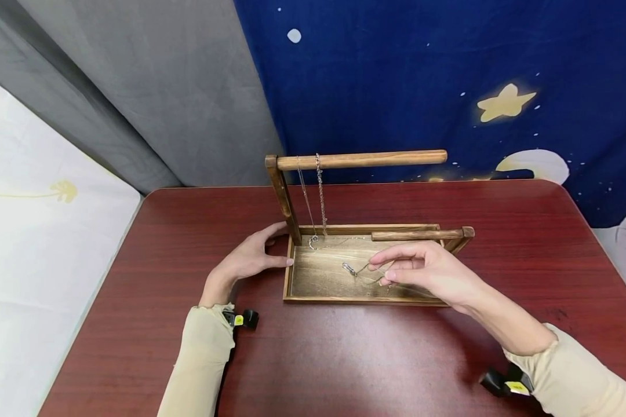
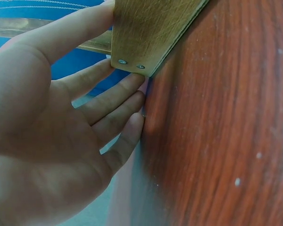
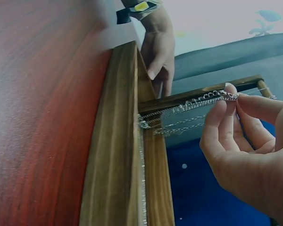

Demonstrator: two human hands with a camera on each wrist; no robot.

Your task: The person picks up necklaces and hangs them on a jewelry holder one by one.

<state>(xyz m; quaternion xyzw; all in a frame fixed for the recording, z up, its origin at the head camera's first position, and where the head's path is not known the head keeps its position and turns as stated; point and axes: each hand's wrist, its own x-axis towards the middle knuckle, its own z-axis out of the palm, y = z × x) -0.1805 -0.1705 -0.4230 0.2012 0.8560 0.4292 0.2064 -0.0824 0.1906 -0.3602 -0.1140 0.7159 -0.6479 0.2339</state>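
Observation:
In the head view, my right hand [image 1: 428,269] is over a shallow wooden tray [image 1: 313,278], pinching a thin silver necklace [image 3: 193,102] between thumb and fingertips. A small silvery piece [image 1: 349,269] is at the left end of its dangling chain. My left hand [image 1: 250,252] rests against the tray's left end, thumb at the rim and the other fingers behind the upright post [image 1: 283,200]. Straight fingers show there in the left wrist view. Two silver chains hang from the long upper bar [image 1: 381,158], one thin and one thicker chain [image 1: 320,191].
A shorter wooden bar [image 1: 409,236] on a low post crosses the tray's right side, just behind my right hand. Another fine chain [image 1: 339,244] lies across the tray floor. The stand is on a reddish-brown table [image 1: 370,359], with a blue curtain [image 1: 375,75] behind.

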